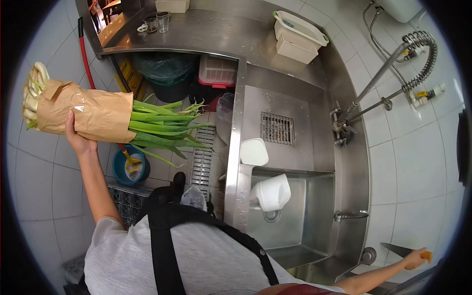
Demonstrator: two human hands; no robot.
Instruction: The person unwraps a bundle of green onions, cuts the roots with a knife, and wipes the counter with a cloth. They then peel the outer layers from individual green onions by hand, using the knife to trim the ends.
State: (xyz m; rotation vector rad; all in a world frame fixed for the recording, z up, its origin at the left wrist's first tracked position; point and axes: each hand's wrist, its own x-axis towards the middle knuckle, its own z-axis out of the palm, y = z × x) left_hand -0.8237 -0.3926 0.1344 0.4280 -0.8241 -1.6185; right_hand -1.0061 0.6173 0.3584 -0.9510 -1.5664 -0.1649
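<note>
A large bunch of green onions [162, 123] is wrapped in brown paper [93, 110], with white ends at the left and green tops at the right. My left hand [81, 140] grips this bundle from below, out to my left and above the floor. Far to the right, my right hand [416, 259] is closed around the orange handle of a knife [396, 249]. Its dark blade points left, close to the tiled wall and the end of the sink counter.
In front is a steel sink [314, 216] holding a white plastic container [274, 192]. A white lid [254, 152] lies on its edge. Pale tubs [297, 44] and glasses [162, 22] stand on the counter. A blue bucket [118, 164] and a lined bin [167, 69] are on the floor.
</note>
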